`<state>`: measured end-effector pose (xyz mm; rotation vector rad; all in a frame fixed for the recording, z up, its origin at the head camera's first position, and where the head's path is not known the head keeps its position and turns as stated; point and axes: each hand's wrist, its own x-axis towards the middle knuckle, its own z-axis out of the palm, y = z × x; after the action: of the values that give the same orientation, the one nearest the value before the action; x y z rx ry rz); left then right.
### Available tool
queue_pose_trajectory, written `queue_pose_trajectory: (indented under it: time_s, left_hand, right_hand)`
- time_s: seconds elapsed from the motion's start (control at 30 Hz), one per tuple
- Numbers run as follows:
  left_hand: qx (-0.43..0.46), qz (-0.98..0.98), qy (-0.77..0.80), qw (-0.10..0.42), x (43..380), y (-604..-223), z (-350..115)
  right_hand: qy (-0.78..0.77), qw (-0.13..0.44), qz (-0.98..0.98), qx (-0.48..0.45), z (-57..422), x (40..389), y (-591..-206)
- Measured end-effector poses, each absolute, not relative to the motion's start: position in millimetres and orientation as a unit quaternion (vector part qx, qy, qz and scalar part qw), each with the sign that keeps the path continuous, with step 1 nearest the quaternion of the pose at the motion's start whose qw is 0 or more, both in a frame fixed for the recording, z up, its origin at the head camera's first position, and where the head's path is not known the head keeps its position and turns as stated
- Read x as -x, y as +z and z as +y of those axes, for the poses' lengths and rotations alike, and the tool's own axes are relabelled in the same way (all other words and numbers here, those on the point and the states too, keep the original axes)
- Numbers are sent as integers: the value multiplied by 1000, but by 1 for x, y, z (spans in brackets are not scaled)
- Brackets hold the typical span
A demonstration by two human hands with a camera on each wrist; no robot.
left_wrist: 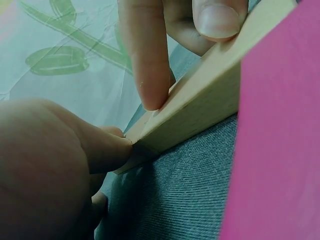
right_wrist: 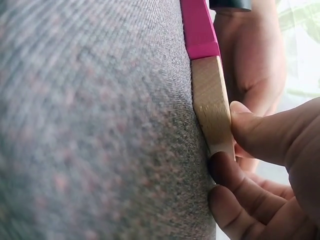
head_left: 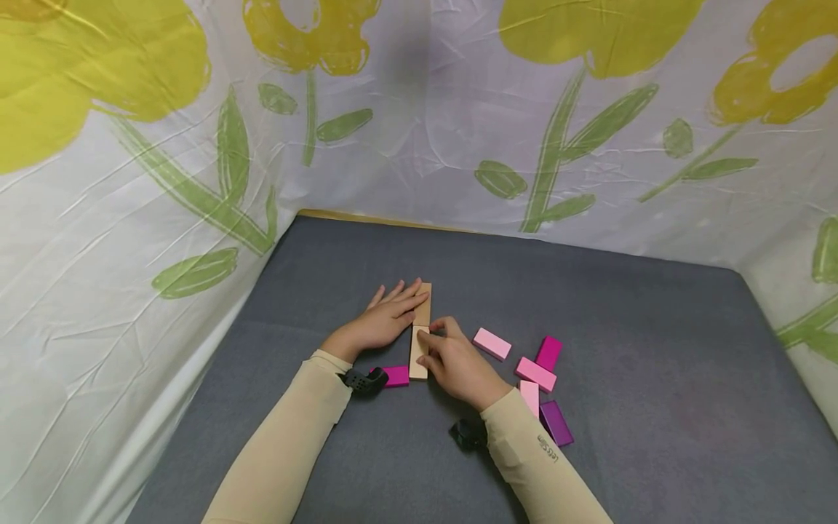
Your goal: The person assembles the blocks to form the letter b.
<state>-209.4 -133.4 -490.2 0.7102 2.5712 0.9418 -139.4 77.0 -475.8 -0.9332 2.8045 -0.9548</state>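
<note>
Two plain wooden blocks lie end to end in the head view, a far block [head_left: 424, 309] and a near block [head_left: 419, 364]. Across the far one rests my left hand [head_left: 382, 322], fingers extended, its thumb near the joint. My right hand [head_left: 461, 364] pinches the near block; in the right wrist view the thumb [right_wrist: 247, 122] lies on its top face and fingertips sit at its side. A magenta block [head_left: 396, 376] meets the left side of the near block by its front end, partly hidden by the left wrist strap.
Right of the hands lie a pink block [head_left: 492, 344], a magenta block [head_left: 548, 352], another pink block [head_left: 535, 374], a pale pink block [head_left: 529, 397] partly behind the sleeve, and a purple block [head_left: 556, 423]. The grey cloth-covered table [head_left: 655, 364] meets a flowered curtain [head_left: 419, 145].
</note>
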Motion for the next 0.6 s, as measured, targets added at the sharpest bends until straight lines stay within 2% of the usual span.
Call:
queue_pose_trajectory:
  time_s: [0.23,0.43,0.6]
  left_hand:
    - [-243,893,343,158,209,-489,-133]
    - [-247,893,341,156,210,-490,-133]
    - [-247,896,335,158,209,-489,-133]
  right_hand:
    - [-271,0,922,276,74,132,-466]
    - [-237,-37,914,328,65,120,-455]
    - [-207,-22,908,364,56,109,-456]
